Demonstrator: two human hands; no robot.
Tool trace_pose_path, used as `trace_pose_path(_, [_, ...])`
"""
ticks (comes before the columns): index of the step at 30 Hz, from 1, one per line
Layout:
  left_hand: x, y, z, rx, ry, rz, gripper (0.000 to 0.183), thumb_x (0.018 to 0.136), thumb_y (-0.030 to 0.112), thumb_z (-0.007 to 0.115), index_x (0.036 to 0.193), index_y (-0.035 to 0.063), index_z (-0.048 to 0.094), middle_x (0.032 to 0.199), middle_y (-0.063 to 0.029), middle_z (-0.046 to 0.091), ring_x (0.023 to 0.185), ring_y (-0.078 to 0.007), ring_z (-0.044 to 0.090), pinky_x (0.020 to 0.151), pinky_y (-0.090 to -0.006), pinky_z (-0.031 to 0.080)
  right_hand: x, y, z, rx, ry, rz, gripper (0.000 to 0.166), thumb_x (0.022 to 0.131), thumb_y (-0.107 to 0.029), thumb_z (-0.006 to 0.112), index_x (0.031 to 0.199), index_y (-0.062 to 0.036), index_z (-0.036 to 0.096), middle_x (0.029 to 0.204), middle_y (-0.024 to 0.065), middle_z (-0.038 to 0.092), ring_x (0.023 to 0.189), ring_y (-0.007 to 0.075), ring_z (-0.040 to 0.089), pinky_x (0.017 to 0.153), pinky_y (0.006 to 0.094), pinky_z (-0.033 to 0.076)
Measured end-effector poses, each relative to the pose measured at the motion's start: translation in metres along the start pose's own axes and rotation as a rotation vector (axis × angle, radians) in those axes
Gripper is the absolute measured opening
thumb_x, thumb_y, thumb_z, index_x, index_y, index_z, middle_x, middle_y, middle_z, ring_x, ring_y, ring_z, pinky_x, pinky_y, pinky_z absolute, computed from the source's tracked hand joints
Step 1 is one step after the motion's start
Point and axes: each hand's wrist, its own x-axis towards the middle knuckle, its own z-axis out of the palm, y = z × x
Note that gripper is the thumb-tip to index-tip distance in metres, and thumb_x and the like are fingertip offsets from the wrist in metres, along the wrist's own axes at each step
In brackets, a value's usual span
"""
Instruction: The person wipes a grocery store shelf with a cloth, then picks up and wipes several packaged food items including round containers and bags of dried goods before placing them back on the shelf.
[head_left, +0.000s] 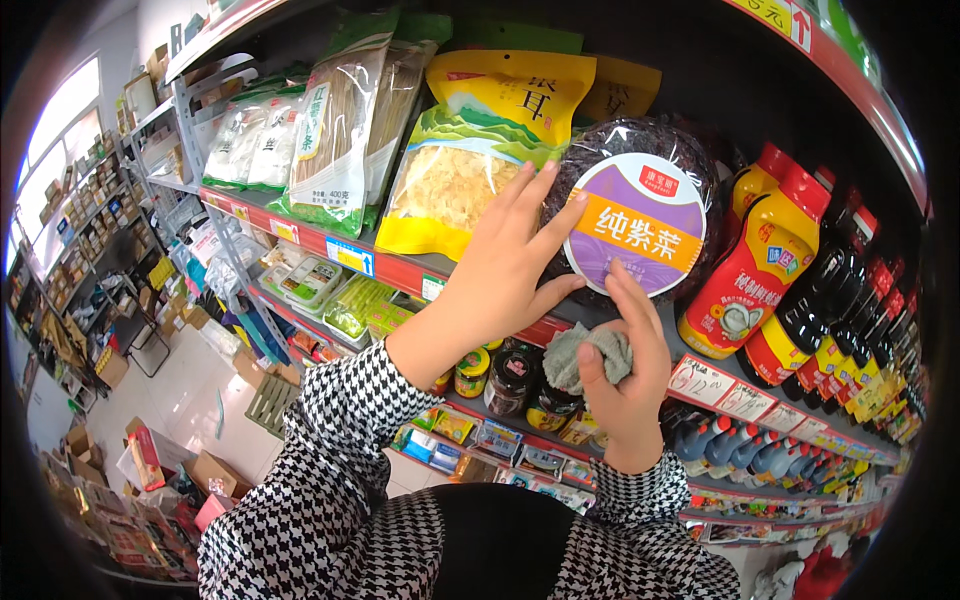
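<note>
My left hand (502, 259) lies with spread fingers across the gap between a yellow bag of dried white fungus (465, 172) and a round, clear-wrapped pack of dried seaweed (637, 217). Its fingertips touch the bag's right side and the pack's left edge. In my right hand (634, 367) is a crumpled grey-green cloth (581, 356), held between thumb and fingers below the round pack; a fingertip reaches the pack's lower edge. Both packs stand at the front of the grey shelf, behind its red price rail (409, 274).
Noodle bags (337, 127) stand at the left, a red sauce bottle (757, 262) and dark bottles (817, 330) at the right. Lower shelves hold jars (514, 379) and trays of packed food (311, 281). Cardboard boxes (214, 476) and a green slatted crate (271, 405) lie on the floor.
</note>
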Motion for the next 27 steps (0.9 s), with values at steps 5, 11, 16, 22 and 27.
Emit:
trace_pose_path(5, [-0.029,-0.005,-0.017,0.112,0.114,-0.187,0.064,0.082,0.02,0.074,0.139,0.0059,0.048,0.145,-0.0249,0.039,0.136,-0.0461,0.035,0.111,-0.051,0.032,-0.007,0.0,0.007,0.065,-0.106,0.004,0.05,0.087,-0.016,0.069,0.131,0.0022,0.056,0.137,0.024,0.053,0.116,0.0307,0.06,0.089,0.0361,0.051])
trace_pose_path(11, [-0.066,-0.039,-0.027,0.249,0.19,-0.425,0.052,0.087,0.014,0.066,0.136,0.0028,0.051,0.14,-0.0217,0.046,0.128,-0.0397,0.047,0.106,-0.0445,0.039,-0.005,0.001,0.019,0.145,-0.224,0.107,0.053,0.087,-0.019,0.069,0.133,0.0043,0.053,0.14,0.0274,0.05,0.122,0.0372,0.057,0.1,0.0401,0.046])
trace_pose_path(16, [-0.077,-0.07,-0.047,0.266,0.228,-0.438,0.048,0.089,0.013,0.064,0.133,0.0013,0.051,0.131,-0.0215,0.055,0.119,-0.0388,0.055,0.1,-0.0422,0.045,0.001,-0.005,0.041,0.016,-0.218,0.081,0.054,0.087,-0.018,0.069,0.132,0.0053,0.053,0.139,0.0288,0.051,0.127,0.039,0.053,0.105,0.0423,0.042])
trace_pose_path(22, [-0.076,-0.102,-0.058,0.106,0.122,-0.358,0.049,0.089,0.017,0.066,0.133,0.001,0.051,0.129,-0.0234,0.056,0.112,-0.0401,0.058,0.093,-0.0426,0.049,0.014,-0.023,0.07,-0.114,-0.128,0.363,0.052,0.086,-0.018,0.071,0.131,0.0045,0.055,0.119,0.0249,0.064,0.11,0.0333,0.063,0.095,0.0384,0.047])
trace_pose_path(27, [-0.071,-0.116,-0.076,0.001,-0.085,-0.375,0.064,0.087,0.025,0.069,0.141,0.0016,0.043,0.136,-0.0294,0.051,0.108,-0.0434,0.061,0.09,-0.0447,0.051,0.024,-0.034,0.099,-0.232,-0.009,0.403,0.049,0.086,-0.018,0.07,0.129,0.0033,0.056,0.117,0.0244,0.065,0.11,0.0325,0.064,0.095,0.0378,0.048])
